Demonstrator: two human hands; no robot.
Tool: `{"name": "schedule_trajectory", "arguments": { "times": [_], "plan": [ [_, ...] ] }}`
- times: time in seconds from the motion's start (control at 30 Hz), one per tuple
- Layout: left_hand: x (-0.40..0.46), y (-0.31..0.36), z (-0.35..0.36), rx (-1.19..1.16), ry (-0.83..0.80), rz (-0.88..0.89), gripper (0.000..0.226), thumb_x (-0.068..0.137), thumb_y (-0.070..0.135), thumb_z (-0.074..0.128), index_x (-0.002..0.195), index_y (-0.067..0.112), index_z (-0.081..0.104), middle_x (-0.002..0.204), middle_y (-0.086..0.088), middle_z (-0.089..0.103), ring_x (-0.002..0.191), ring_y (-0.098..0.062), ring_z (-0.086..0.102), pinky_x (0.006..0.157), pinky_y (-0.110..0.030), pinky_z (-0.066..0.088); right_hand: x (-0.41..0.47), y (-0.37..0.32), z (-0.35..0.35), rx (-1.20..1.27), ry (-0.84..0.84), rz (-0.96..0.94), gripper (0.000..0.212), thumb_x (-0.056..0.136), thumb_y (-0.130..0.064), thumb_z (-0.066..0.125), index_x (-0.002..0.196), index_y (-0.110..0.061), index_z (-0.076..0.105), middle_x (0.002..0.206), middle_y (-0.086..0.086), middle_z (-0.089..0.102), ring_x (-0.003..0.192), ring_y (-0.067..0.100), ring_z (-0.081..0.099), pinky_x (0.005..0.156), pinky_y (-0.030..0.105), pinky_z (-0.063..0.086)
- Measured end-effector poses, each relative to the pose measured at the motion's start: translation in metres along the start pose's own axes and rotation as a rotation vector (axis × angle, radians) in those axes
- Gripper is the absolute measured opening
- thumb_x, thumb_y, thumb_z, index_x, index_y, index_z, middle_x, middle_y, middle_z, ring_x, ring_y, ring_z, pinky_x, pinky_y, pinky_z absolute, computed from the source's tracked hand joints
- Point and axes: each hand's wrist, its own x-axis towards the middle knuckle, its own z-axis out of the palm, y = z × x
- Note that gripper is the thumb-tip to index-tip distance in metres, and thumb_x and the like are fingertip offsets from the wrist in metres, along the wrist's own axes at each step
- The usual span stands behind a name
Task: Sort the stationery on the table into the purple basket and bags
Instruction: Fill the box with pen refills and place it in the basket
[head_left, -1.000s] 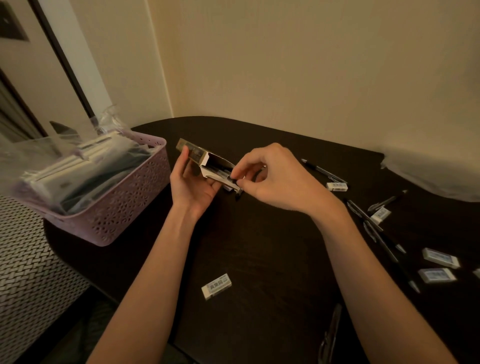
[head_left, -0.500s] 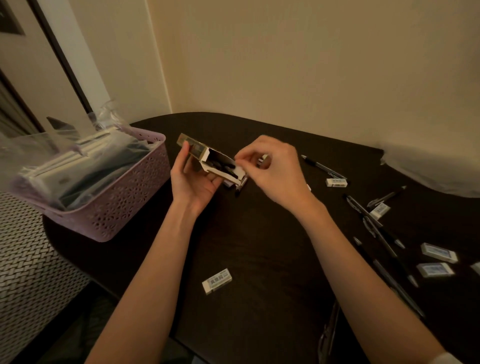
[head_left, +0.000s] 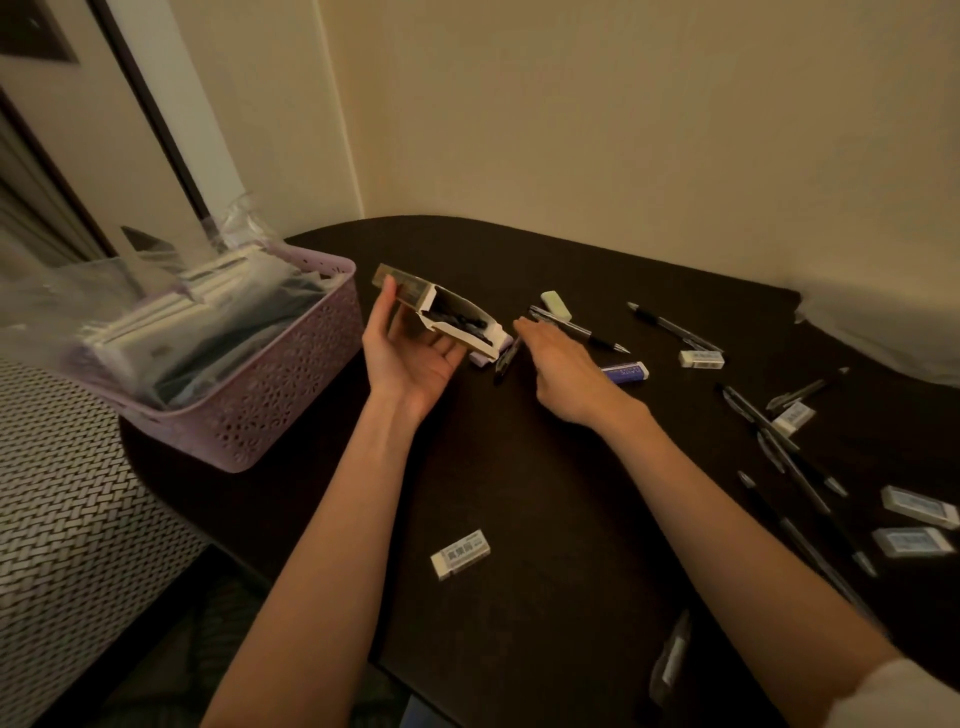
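At the middle of the dark worktop (head_left: 519, 493), we cradle a small open cardboard box (head_left: 452, 317) in our left hand (head_left: 410, 358), palm up, thumb along its far end and fingers curled under it; dark pens show inside its cut-away top. Our right hand (head_left: 558, 364) lies low just beside the box mouth, fingers stretched out flat toward a black pen (head_left: 506, 358) on the worktop, holding nothing that we can see. Whether the fingertips touch that pen we cannot tell.

Beyond the right hand lie another pen (head_left: 582, 330), a pale green eraser (head_left: 556, 304) and a blue-sleeved eraser (head_left: 626, 371). Farther right, loose pens (head_left: 769, 421) and white erasers (head_left: 701, 358) are scattered toward the worktop's edge, and one white eraser (head_left: 460, 553) sits alone near us.

The purple basket (head_left: 291, 395) stands at the left edge, already stuffed with clear bags (head_left: 156, 322) of packed stock. We judge the sorting partly done: the basket is well filled, the box partly loaded, yet many pens and erasers are left out.

The bags' contents are blurred behind plastic. A crumpled clear bag (head_left: 883, 332) at far right is cut off by the frame, and a wrapped item (head_left: 670, 660) at the near edge is too dim to name.
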Motion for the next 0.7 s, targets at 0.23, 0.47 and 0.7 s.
{"name": "schedule_trajectory", "arguments": {
  "times": [0.23, 0.47, 0.7],
  "plan": [
    [0.001, 0.001, -0.001, -0.010, 0.006, -0.009, 0.076, 0.071, 0.048, 0.069, 0.136, 0.014, 0.051, 0.125, -0.019, 0.061, 0.106, -0.033, 0.066, 0.081, -0.041, 0.057, 0.005, -0.003, -0.008, -0.216, 0.108, -0.024, 0.041, 0.091, -0.010, 0.056, 0.131, -0.013, 0.048, 0.133, 0.013, 0.047, 0.125, 0.027, 0.041, 0.101, 0.037, 0.038],
    [0.000, 0.001, -0.001, -0.018, 0.012, -0.008, 0.074, 0.072, 0.048, 0.069, 0.137, 0.015, 0.050, 0.127, -0.019, 0.060, 0.110, -0.034, 0.063, 0.083, -0.041, 0.056, -0.003, -0.008, -0.018, -0.207, -0.031, -0.060, 0.025, 0.087, -0.013, 0.063, 0.111, -0.019, 0.057, 0.119, 0.007, 0.043, 0.107, 0.021, 0.046, 0.072, 0.029, 0.042],
    [0.001, 0.001, -0.002, -0.005, 0.007, -0.003, 0.070, 0.077, 0.048, 0.066, 0.135, 0.013, 0.051, 0.127, -0.019, 0.060, 0.111, -0.033, 0.063, 0.091, -0.043, 0.054, -0.025, -0.004, -0.021, 0.054, 0.334, -0.198, 0.020, 0.094, -0.016, 0.055, 0.114, -0.017, 0.054, 0.123, 0.001, 0.040, 0.098, 0.008, 0.050, 0.078, 0.020, 0.046]
  ]
}}
